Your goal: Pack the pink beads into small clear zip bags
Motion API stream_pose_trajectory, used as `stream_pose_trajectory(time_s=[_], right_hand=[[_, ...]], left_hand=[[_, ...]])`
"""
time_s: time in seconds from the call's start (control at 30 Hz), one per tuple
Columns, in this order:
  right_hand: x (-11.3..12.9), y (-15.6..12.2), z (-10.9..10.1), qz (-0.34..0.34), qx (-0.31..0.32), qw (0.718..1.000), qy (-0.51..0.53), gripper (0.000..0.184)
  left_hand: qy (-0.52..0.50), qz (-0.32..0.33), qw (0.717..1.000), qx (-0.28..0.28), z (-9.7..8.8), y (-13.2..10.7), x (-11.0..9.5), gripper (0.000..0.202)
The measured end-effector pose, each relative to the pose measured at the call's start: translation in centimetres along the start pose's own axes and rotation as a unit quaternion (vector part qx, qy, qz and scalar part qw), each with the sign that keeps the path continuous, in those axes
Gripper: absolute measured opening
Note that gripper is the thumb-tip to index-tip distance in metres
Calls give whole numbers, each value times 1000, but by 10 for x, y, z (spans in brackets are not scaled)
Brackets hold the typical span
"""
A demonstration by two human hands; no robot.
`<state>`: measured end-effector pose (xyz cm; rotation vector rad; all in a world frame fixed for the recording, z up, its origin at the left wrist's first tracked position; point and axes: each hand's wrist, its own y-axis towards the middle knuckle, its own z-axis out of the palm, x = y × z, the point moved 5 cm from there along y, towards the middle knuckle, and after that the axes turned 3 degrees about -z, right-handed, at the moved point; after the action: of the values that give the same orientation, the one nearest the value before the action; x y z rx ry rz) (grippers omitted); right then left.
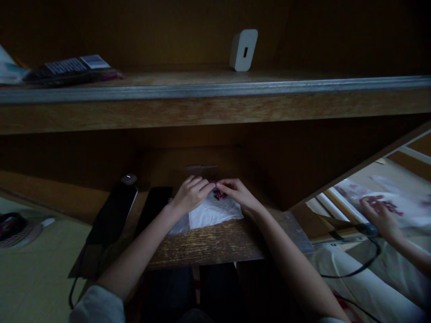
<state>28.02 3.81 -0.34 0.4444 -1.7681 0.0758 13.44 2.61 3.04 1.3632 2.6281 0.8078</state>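
My left hand [191, 194] and my right hand [237, 195] rest over a crumpled white sheet [212, 214], which looks like paper or plastic, on a worn wooden desk [205, 244]. Their fingertips nearly meet above it. Small dark red pieces [220, 194] lie just below my right forefinger. Whether my fingers pinch anything is hidden. Behind my hands stands a flat dark brown packet [202, 171]. At the far right, a further hand [379, 215] holds red bits above white fabric; it may be a reflection, but I cannot tell.
Left of the sheet lie two black slab-like devices [111, 213] [153, 208]. A wooden shelf [202, 107] runs overhead, bearing a white box [244, 50] and a dark packet [70, 71]. A black cable [357, 269] crosses white cloth at right.
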Motion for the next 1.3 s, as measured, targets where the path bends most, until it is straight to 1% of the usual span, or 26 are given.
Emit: stream_pose_trajectory(time_s=[0.07, 0.13, 0.27, 0.37, 0.4, 0.47, 0.53, 0.6, 0.7, 0.8, 0.9, 1.0, 1.17, 1.3], right_hand=[[-5, 1, 0, 16, -8, 1000, 12, 36], [-10, 1, 1, 32, -18, 999, 25, 36], [-14, 2, 5, 43, -18, 998, 43, 30], [-13, 3, 6, 40, -17, 997, 64, 25], [-12, 3, 7, 41, -18, 996, 73, 24], [-10, 2, 7, 45, -20, 995, 89, 22], [-7, 1, 8, 47, -19, 994, 98, 19], [-4, 0, 8, 46, -16, 994, 97, 16], [-2, 0, 8, 35, -15, 996, 84, 15], [-5, 1, 7, 25, -11, 998, 61, 18], [-9, 2, 7, 18, -1, 999, 46, 17], [-12, 2, 7, 9, 5, 999, 36, 17], [-11, 2, 7, 1, 13, 999, 32, 20], [-10, 3, 8, 1, 15, 1000, 23, 25]], left_hand=[[-6, 11, 1000, -29, 7, -3, -6, 22], [-18, 8, 999, -44, 12, -6, -8, 22], [-39, -8, 998, -46, 17, -8, -9, 21], [-75, -50, 995, -46, 16, -9, -6, 21], [-93, -70, 992, -44, 16, -9, -4, 23], [-140, -105, 984, -36, 15, -9, 0, 36], [-191, -119, 974, -21, 15, -9, 3, 54], [-236, -124, 964, -5, 15, -9, 6, 65], [-286, -130, 949, 13, 17, -11, 9, 71], [-322, -133, 937, 22, 17, -12, 10, 72], [-322, -137, 936, 40, 19, -13, 10, 68], [-296, -149, 942, 61, 21, -14, 9, 68], [-227, -173, 955, 79, 26, -15, 9, 81], [-191, -169, 963, 87, 31, -17, 9, 81]])
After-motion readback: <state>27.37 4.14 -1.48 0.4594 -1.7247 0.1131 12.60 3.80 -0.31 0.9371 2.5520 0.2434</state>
